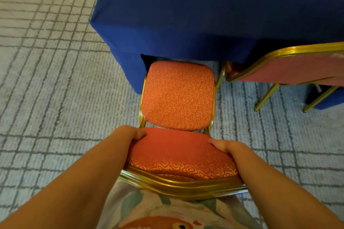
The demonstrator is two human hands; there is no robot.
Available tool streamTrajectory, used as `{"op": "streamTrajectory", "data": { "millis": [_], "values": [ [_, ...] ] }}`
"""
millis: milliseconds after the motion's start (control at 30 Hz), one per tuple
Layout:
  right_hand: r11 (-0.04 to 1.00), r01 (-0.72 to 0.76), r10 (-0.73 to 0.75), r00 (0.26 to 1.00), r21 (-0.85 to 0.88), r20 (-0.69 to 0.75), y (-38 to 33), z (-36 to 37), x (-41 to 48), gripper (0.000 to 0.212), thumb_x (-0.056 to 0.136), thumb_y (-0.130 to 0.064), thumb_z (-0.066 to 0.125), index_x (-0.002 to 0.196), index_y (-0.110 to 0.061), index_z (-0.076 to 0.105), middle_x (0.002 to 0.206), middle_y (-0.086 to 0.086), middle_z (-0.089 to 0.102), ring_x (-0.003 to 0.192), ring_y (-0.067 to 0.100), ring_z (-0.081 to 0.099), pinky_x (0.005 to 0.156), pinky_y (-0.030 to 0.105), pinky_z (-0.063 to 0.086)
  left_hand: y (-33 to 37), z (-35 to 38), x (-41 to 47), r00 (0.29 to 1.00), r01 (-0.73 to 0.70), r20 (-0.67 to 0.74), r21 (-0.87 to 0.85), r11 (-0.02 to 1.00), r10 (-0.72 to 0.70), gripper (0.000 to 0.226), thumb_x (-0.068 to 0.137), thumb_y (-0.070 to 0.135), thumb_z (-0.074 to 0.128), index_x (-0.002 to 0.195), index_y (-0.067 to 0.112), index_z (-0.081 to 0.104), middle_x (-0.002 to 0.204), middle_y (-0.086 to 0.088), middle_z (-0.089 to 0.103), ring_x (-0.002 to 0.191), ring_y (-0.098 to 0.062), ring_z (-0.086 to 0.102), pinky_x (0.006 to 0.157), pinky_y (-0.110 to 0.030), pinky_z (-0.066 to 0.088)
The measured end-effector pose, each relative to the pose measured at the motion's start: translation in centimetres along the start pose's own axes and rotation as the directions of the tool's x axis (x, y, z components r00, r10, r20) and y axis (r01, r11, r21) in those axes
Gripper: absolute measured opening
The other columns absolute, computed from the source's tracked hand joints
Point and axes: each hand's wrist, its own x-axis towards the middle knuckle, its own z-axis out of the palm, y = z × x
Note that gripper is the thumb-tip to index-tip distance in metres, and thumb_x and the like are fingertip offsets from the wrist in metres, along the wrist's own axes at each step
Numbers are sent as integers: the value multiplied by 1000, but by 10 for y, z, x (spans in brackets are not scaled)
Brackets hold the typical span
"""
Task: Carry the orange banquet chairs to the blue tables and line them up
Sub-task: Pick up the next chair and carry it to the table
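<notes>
An orange chair [178, 96] stood on the carpet [46, 98] in the middle of the view, its backrest [178, 154] nearest the person and its seat pointing away toward the blue table [204, 15]. The far edge of the seat lay right at the hem of the table's blue cloth, near the table's left corner; whether the 2 touched could not be told.

Both hands clamped the top of the backrest, 1 at each side, well apart. The left hand [130, 134] curled its fingers over the left upper corner of the padding. The right hand [225, 146] gripped the right upper corner the same way, thumb on the fabric. The chair's gold frame [176, 182] ran along the near edge of the backrest, just beside the person's patterned shirt [167, 214].

A second chair [297, 69], also orange with gold legs, sat to the right, its seat tucked partly under the cloth and its back facing the near side. It stood just beside the held chair, with a narrow strip of carpet showing between them. The carpet was pale grey, crossed by darker lines.
</notes>
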Motion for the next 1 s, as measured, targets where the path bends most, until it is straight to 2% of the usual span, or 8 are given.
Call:
{"op": "streamTrajectory", "data": {
  "millis": [167,433,567,600,667,767,900,1000],
  "values": [
    [1000,7,-8,999,-27,-35,-40,-36,8,61,102,-51,26,142,-8,45,135,19,55,120,33,55,105,39,42,22,-51,9,1000,-17,-8,9,1000,17,70,99,55,28,143,1,37,144,-15,45,131,-31,44,107,-40,32],
    [998,56,-57,996,-25,-65,-126,-118,8,53,105,-42,24,140,-9,45,134,20,55,89,24,57,88,32,42,75,-152,21,997,-17,-70,-51,999,13,76,96,60,31,146,3,33,146,-15,43,133,-33,43,109,-44,31],
    [999,25,-29,995,-40,-92,-169,-176,16,58,104,-47,25,136,-6,50,103,11,64,78,20,59,81,32,49,108,-202,36,995,-16,-102,-101,995,5,82,92,65,38,148,6,32,148,-14,42,133,-33,42,111,-47,33],
    [999,8,-12,996,-42,-94,-174,-186,19,60,103,-49,26,137,-6,51,97,11,64,80,21,61,84,34,51,115,-208,38,994,-13,-109,-98,995,2,82,92,65,38,149,7,31,149,-14,40,134,-33,41,111,-47,32],
    [998,-12,7,997,-68,-80,-190,-209,22,58,103,-49,29,140,-9,48,105,13,64,91,25,63,96,38,48,130,-224,37,995,-23,-101,-115,993,11,77,95,61,36,149,7,28,150,-14,38,135,-33,39,109,-45,32],
    [987,5,-29,989,-159,-145,-211,-237,23,53,105,-39,31,139,1,40,118,23,49,128,31,48,103,35,36,153,-249,38,996,-26,-85,-152,988,13,74,97,58,35,149,6,27,149,-14,38,134,-33,40,110,-44,34],
    [978,-37,6,989,-203,-148,-233,-266,40,54,105,-41,28,144,-6,39,135,22,51,122,32,52,94,33,39,175,-271,46,991,-77,-114,-77,994,68,67,100,53,29,150,8,24,152,-13,34,136,-33,37,110,-43,32],
    [964,-39,-9,984,-262,-180,-246,-278,49,56,105,-40,27,151,-8,30,149,17,41,132,31,44,105,36,35,184,-288,77,980,-137,-150,-19,990,133,65,97,54,33,145,11,37,146,-13,43,126,-34,47,106,-45,38]
  ]
}}
